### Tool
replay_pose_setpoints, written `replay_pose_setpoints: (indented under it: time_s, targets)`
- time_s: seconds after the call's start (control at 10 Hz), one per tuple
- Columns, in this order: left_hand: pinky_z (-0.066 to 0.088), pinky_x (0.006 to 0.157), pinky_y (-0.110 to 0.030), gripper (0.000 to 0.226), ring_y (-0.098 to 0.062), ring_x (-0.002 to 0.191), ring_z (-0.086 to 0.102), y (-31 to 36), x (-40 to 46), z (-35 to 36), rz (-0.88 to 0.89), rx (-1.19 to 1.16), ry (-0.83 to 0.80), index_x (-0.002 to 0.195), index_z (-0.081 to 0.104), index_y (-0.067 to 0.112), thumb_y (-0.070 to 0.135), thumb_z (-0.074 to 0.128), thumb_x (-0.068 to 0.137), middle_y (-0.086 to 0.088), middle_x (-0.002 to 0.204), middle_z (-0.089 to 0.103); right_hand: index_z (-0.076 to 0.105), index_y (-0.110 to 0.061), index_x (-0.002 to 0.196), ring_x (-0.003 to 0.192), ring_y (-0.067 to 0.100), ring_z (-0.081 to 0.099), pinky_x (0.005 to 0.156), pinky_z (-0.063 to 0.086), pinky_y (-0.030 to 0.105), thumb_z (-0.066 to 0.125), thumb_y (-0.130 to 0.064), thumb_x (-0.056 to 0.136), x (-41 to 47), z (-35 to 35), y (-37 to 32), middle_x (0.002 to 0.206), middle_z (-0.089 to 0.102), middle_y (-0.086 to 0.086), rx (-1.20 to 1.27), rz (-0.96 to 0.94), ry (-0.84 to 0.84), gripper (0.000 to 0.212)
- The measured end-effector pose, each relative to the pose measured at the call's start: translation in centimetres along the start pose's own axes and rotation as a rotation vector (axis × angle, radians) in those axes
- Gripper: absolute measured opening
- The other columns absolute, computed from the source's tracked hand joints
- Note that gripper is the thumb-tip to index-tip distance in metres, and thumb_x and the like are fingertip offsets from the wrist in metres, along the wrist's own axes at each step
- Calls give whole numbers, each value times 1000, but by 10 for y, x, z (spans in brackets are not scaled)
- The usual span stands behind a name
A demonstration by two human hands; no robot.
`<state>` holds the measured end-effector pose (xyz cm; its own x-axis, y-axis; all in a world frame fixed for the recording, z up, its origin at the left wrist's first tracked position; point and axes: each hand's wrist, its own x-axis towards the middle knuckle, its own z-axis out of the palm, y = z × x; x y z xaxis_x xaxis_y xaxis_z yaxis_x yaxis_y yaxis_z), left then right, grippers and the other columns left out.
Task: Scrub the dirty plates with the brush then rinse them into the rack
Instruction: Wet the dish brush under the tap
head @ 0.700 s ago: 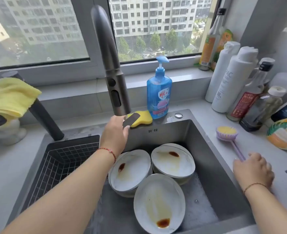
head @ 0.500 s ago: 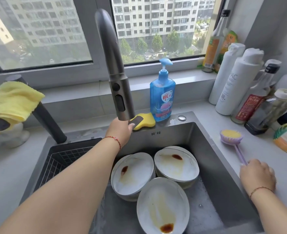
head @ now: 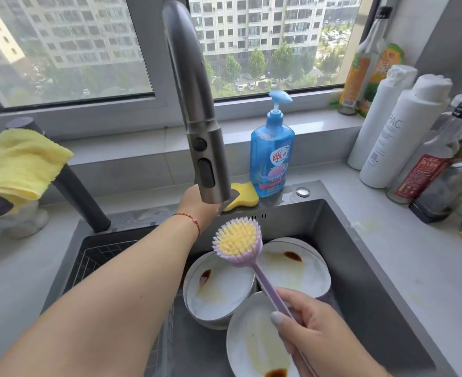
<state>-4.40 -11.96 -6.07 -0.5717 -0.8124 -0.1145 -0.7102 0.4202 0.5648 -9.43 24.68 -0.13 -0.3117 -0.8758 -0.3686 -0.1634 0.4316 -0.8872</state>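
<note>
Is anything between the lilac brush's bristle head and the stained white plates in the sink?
Nothing visible. The right hand holds the lilac long-handled brush bristles up, over the three stained white plates in the steel sink. The grey faucet spout, with the left hand behind it, sits further back, off that path.

Three white sauce-stained plates (head: 254,346) overlap in the sink (head: 360,268); lilac yellow-bristled dish brush (head: 238,240) held above them, bristles up; wire rack (head: 102,254) left.
</note>
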Motion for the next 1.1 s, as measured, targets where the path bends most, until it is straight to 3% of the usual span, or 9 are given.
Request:
replay_pose_setpoints:
  time_s: [0.1, 0.2, 0.3, 0.7, 0.8, 1.0, 1.1]
  targets:
    - [32, 52, -17, 58, -5, 61, 50, 2, 2, 1, 57, 53, 6, 88, 61, 25, 69, 33, 63, 10, 73, 56, 60, -39, 118, 63, 32, 59, 63, 51, 55, 59, -42, 84, -7, 12, -18, 83, 63, 30, 106, 36, -29, 35]
    - [33, 53, -18, 58, -11, 65, 53, -1, 7, 7, 65, 65, 3, 87, 61, 24, 66, 30, 61, 9, 75, 58, 65, -46, 111, 62, 26, 54, 60, 48, 40, 62, -45, 79, -14, 21, -38, 69, 59, 23, 247, -61, -68, 32]
    - [35, 57, -20, 58, -13, 70, 55, -3, 8, 9, 58, 52, -6, 87, 61, 25, 64, 29, 60, 8, 78, 59, 70, -46, 99, 53, 15, 47, 54, 42, 22, 62, -21, 90, -15, 21, -41, 57, 53, 7, 334, -93, -77, 28]
    - [26, 51, -17, 22, -10, 64, 46, 4, -12, 4, 145, 131, 77, 102, 60, 22, 39, 48, 95, 7, 80, 55, 67, -40, 104, 53, 10, 49, 56, 43, 16, 61, -18, 89, -23, 20, -55, 57, 53, 3, 311, -21, -24, 27]
    - [25, 52, -17, 26, -16, 70, 48, 7, -15, 2, 153, 162, 91, 106, 60, 20, 39, 47, 97, 5, 83, 56, 65, -38, 106, 51, 9, 48, 54, 42, 15, 60, -17, 90, -25, 21, -57, 55, 53, 1, 308, 0, -27, 27]
    - [31, 63, -23, 27, -20, 75, 49, 14, -21, -2, 166, 199, 72, 111, 60, 17, 37, 47, 99, 2, 85, 56, 64, -36, 109, 48, 9, 46, 52, 41, 16, 60, -14, 90, -25, 22, -59, 50, 51, -1, 304, -4, -22, 29]
    - [40, 65, -25, 23, -22, 81, 53, 18, -29, -4, 237, 255, 151, 109, 64, 15, 30, 51, 98, -1, 92, 61, 62, -36, 111, 48, 9, 46, 53, 40, 16, 59, -13, 91, -25, 23, -58, 50, 51, -1, 295, -15, -19, 31]
